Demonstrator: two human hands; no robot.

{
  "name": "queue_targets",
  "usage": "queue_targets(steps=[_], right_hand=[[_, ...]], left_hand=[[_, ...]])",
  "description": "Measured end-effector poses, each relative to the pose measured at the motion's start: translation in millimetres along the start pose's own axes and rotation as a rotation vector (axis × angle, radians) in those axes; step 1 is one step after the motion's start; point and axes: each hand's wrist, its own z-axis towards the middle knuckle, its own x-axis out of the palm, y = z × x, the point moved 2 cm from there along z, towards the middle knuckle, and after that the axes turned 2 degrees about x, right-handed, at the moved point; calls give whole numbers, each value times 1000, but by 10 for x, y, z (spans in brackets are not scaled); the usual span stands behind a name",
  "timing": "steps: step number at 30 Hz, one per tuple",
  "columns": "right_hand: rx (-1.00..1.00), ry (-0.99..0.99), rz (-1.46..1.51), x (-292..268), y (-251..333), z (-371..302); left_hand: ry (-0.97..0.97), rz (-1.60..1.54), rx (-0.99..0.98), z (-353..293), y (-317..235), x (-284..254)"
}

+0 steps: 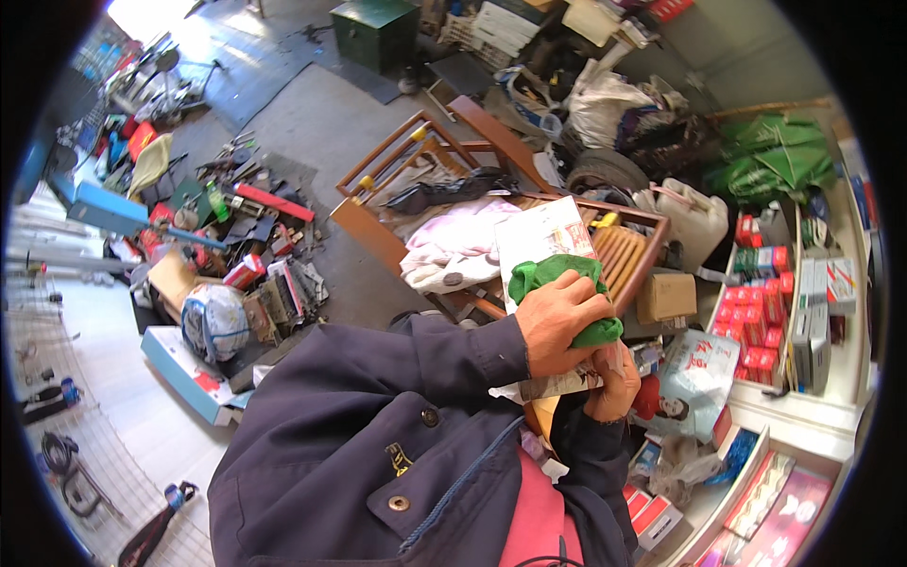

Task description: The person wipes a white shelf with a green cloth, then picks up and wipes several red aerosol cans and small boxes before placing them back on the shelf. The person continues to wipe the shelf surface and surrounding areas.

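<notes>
My left hand [559, 321] is closed on a bunched green cloth [553, 271], pressing it against a white box or board with red print [543, 231]. Just below it, to the right, my right hand [616, 380] has its fingers curled in close under the cloth. What the right hand grips is mostly hidden. A pale, torn-looking strip [543, 387] sticks out leftward beside it. Beyond the hands, a pink and white fabric [463, 241] lies on a wooden chair [652, 227] with slats, along with a black garment [453, 189].
Shelves of small red boxes [746, 317] stand on the right, near a printed plastic bag [699, 378]. A small carton [666, 298] and a whitish jerrycan [690, 222] sit beside the chair. Scattered tools and parts [274, 227] cover the floor at left, near a light-blue box [184, 378].
</notes>
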Motion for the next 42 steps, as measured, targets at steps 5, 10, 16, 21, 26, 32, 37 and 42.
queue_targets(steps=[5, 10, 16, 21, 26, 32, 37, 42], right_hand=[[-36, -180, -2, -147, 166, -328], [-93, -273, 46, -160, 311, -535], [-65, -506, 151, -427, 356, -540], [-136, -596, 317, -617, 287, -675], [-131, -859, 158, -493, 320, -883], [-87, -612, 147, -206, 519, -1008], [-213, -274, 222, -309, 761, -1240], [-284, -514, 349, -327, 652, -1315]], left_hand=[[20, 115, 72, 246, 418, 133], [0, 200, -105, 709, 959, 186], [382, -329, 93, 377, -209, 511], [625, -995, -287, 266, -128, 320], [61, -1312, -1075, 375, 938, 634], [349, -1597, -928, 579, 664, 1128], [538, -1455, -835, 1101, 378, 1386], [657, -1274, -470, 1346, -94, 1613]])
